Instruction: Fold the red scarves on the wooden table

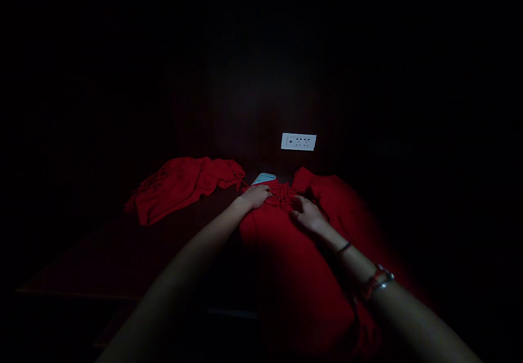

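A red fringed scarf [292,265] stretches from the dark tabletop down toward me, its tassels bunched at the far end. My left hand [257,195] lies palm down on that far end, beside the tassels, with fingers extended. Just to the right, my right hand [309,215] is at the scarf's edge near the tassels, thumb and fingers apart. Its fingertips are dim, and I see nothing gripped in them. A light-coloured phone [264,178] sits right behind my left hand, its lower part covered by red cloth.
Another crumpled red cloth [183,186] with fringe lies at the left. More red cloth [347,205] spreads along the right side. A white socket plate [298,141] is on the wall behind. The table edge [77,294] shows at lower left; most surroundings are dark.
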{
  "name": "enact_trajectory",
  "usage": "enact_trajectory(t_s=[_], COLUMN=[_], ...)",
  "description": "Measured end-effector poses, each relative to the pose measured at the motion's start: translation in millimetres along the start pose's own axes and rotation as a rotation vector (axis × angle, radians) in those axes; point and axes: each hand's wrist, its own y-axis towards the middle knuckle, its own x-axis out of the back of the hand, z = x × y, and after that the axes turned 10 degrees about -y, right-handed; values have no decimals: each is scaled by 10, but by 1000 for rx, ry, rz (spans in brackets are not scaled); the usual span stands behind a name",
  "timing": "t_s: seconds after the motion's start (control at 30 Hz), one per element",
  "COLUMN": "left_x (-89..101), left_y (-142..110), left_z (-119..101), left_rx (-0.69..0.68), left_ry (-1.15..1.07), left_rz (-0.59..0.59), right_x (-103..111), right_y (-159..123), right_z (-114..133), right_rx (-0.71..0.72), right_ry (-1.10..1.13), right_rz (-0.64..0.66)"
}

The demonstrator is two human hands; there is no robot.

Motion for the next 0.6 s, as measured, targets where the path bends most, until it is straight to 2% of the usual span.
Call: enact_trajectory(t_s=[0.1,0.2,0.3,0.37,0.43,0.53,0.6], left_x=[-15,-58,-72,-33,41,175,246], left_y=[-69,-284,-654,-914,-1106,-1202,-1178], left_z=[44,84,59,-12,-99,-153,-79], left_rx=[33,133,324,490,657,845,882], left_ry=[-17,-14,61,127,181,200,181], left_rz=[154,151,76,17,-16,5,31], right_x=[-58,-126,-178,-208,-237,-251,-206], right_y=[-363,-525,-431,-283,-132,-11,-37], right_z=[122,188,184,196,258,424,510], right_rx=[90,147,325,460,536,526,399], right_ry=[-226,-388,-452,-479,-510,-522,-491], right_rz=[179,283,245,215,185,160,177])
